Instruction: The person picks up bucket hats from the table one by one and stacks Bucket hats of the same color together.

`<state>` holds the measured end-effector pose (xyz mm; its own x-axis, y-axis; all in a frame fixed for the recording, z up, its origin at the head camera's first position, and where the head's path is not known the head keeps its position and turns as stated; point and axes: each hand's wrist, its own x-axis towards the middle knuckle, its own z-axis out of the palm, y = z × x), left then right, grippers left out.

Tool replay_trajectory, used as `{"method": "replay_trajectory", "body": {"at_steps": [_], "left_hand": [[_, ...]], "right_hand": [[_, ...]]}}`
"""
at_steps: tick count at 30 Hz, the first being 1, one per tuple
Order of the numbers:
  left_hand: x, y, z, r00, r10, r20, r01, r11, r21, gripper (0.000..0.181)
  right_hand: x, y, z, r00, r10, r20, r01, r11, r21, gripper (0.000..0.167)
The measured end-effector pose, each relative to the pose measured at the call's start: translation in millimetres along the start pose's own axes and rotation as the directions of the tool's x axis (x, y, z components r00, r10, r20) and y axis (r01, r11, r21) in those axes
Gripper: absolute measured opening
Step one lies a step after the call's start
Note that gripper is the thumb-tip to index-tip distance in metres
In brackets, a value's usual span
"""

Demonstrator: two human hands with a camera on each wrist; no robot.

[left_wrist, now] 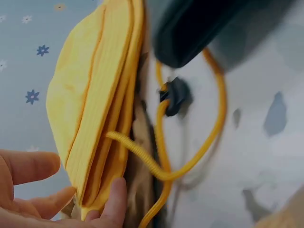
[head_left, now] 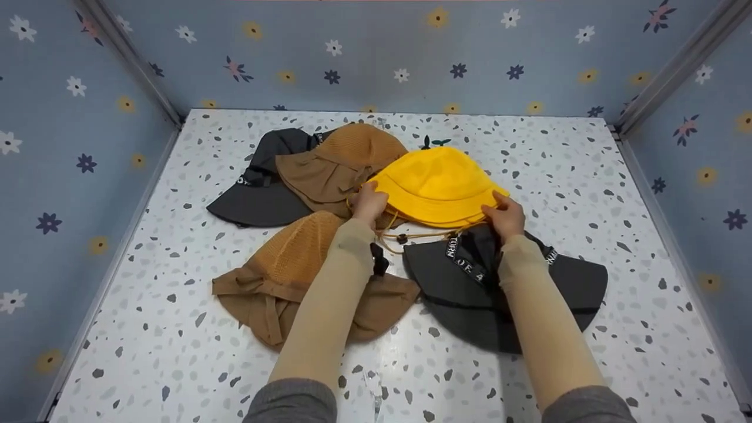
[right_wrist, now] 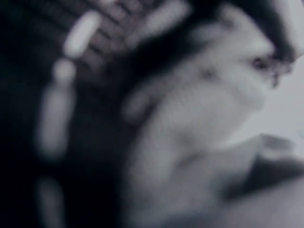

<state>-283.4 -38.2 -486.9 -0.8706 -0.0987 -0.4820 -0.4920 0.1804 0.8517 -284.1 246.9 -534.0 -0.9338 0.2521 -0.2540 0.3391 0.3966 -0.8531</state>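
Note:
A yellow bucket hat (head_left: 440,182) with a small green sprout on its crown lies towards the back of the table. My left hand (head_left: 370,202) grips the left end of its brim, fingers and thumb on either side of the stacked yellow layers in the left wrist view. At the brim's right end, my right hand (head_left: 506,216) pinches the edge. A yellow cord (left_wrist: 190,168) with a dark toggle (left_wrist: 175,96) hangs from the hat. Under my right wrist lies a black hat (head_left: 458,299) with lettered tape. The right wrist view is dark and blurred.
A brown hat (head_left: 294,252) with a knitted crown lies under my left forearm. Behind it, another brown hat (head_left: 358,147) overlaps a black hat (head_left: 258,202). The speckled white table (head_left: 176,364) is bounded by flowered blue panels (head_left: 382,53) at the back and sides.

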Motion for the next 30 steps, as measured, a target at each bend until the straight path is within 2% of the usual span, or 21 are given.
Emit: {"method": "replay_trajectory", "body": {"at_steps": [2, 5, 7, 9, 12, 15, 16, 19, 23, 27, 30], "left_hand": [[-0.9, 4.5, -7.9, 0.999, 0.028, -0.017, -0.028, 0.999, -0.029, 0.051], [0.4, 8.9, -20.3, 0.995, 0.082, -0.059, -0.089, 0.988, -0.128, 0.045], [1.5, 10.3, -30.4, 0.987, 0.111, -0.117, -0.133, 0.972, -0.196, 0.043], [1.5, 10.3, -41.5, 0.97, 0.12, -0.211, -0.165, 0.963, -0.212, 0.044], [1.8, 9.8, -59.6, 0.933, 0.058, -0.354, -0.117, 0.982, -0.146, 0.048], [1.5, 5.8, -76.5, 0.9, -0.034, -0.434, -0.012, 0.995, -0.102, 0.055], [2.2, 4.2, -81.0, 0.895, -0.067, -0.442, 0.021, 0.994, -0.107, 0.058], [3.3, -2.7, -91.6, 0.897, -0.152, -0.416, 0.064, 0.974, -0.219, 0.064], [7.4, -10.7, -99.2, 0.898, -0.246, -0.364, 0.105, 0.925, -0.365, 0.069], [12.6, -17.3, -101.9, 0.9, -0.269, -0.344, 0.091, 0.886, -0.454, 0.075], [11.5, -19.9, -102.3, 0.914, -0.255, -0.316, 0.038, 0.829, -0.559, 0.076]], "right_hand": [[0.2, -0.4, -0.5, 1.0, 0.004, -0.004, -0.004, 1.0, 0.0, 0.054], [0.6, -1.1, -1.6, 1.0, 0.009, -0.013, -0.009, 1.0, 0.0, 0.054], [0.8, -1.1, -1.5, 1.0, 0.013, -0.017, -0.012, 1.0, 0.005, 0.054], [0.6, -1.0, -1.0, 1.0, 0.009, -0.017, -0.009, 1.0, 0.001, 0.053], [-0.2, -0.6, 0.1, 1.0, -0.001, -0.019, 0.001, 1.0, -0.007, 0.053], [-0.8, 0.3, 1.6, 1.0, 0.0, -0.02, 0.0, 1.0, -0.009, 0.053], [-0.8, 0.7, 1.5, 1.0, 0.003, -0.02, -0.003, 1.0, -0.006, 0.053], [-0.6, 1.7, 1.9, 1.0, 0.007, -0.02, -0.007, 1.0, -0.001, 0.053], [-1.1, 2.2, 2.2, 1.0, 0.006, -0.017, -0.006, 1.0, 0.009, 0.054], [-1.0, 2.5, 2.2, 1.0, 0.016, -0.016, -0.015, 1.0, 0.025, 0.055], [-1.0, 2.2, 2.3, 1.0, 0.012, -0.02, -0.011, 0.999, 0.034, 0.054]]}}
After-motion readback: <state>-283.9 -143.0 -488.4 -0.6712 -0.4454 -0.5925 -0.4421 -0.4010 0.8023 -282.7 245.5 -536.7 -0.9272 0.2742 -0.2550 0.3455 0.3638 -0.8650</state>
